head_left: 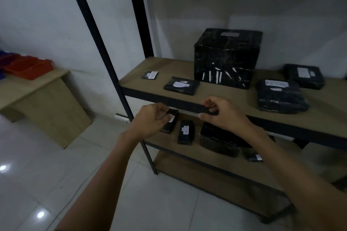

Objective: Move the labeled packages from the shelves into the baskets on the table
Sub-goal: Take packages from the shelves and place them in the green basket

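Note:
My left hand [150,119] hovers with loosely curled fingers in front of the middle shelf [206,159], hiding part of a small black labeled package [171,124]; no grip on it shows. My right hand [223,113], also loosely curled, holds nothing in front of the upper shelf's dark front edge [180,102]. More black packages lie on the middle shelf [185,133] [219,142] [252,156]. The upper shelf carries a tiny package [149,75], a flat one [181,85], a big wrapped box [227,58] and two bags [281,96] [304,76].
A wooden table [37,90] stands at the left against the white wall, with a red basket [28,67] and the edge of a blue one [2,56] on it. Black shelf posts [105,58] rise between me and the table. White floor tiles lie below.

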Tool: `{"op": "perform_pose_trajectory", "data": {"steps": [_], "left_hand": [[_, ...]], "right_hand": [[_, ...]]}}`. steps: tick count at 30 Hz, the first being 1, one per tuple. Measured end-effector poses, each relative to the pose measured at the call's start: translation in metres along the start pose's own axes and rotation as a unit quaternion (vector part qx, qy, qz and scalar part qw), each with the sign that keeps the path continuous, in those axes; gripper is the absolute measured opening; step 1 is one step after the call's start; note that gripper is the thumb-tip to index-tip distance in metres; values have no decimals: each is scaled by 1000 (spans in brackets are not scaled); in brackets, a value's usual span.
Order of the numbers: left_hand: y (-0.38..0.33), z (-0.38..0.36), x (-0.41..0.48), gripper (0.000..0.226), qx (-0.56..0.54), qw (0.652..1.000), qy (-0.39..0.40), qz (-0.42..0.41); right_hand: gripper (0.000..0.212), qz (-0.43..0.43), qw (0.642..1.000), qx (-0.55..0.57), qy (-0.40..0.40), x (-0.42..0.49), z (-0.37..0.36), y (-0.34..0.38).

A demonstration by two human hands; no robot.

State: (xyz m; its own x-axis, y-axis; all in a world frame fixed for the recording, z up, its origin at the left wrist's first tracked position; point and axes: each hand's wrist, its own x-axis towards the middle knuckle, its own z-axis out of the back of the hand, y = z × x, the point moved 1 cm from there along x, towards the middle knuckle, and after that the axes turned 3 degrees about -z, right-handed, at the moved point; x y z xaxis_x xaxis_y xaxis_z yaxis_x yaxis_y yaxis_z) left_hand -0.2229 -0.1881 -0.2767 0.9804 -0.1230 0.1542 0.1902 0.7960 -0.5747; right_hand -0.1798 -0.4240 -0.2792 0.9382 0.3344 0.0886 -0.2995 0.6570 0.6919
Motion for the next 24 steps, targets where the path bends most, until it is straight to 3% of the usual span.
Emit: {"op": "perform_pose_trajectory", "data": {"steps": [5, 10, 14, 19, 24], "left_hand": [[35, 0, 48, 21, -13, 1000, -8, 1], [47, -1, 91, 15, -29, 998, -50, 31], [55, -12, 133, 46, 28, 994, -77, 69], [69, -32, 180, 85, 173, 978, 14, 118], [83, -28, 204, 65, 140, 985, 79, 64]], "right_hand": [[30, 7, 999, -49, -16, 50, -19, -6], [43, -4, 989, -141, -36, 78, -43, -29], [56, -26, 971, -220, -88, 85, -63, -43], [45, -25, 943, -293, -155, 89, -75, -46], [41, -33, 931, -322, -167, 90, -80, -48]]}}
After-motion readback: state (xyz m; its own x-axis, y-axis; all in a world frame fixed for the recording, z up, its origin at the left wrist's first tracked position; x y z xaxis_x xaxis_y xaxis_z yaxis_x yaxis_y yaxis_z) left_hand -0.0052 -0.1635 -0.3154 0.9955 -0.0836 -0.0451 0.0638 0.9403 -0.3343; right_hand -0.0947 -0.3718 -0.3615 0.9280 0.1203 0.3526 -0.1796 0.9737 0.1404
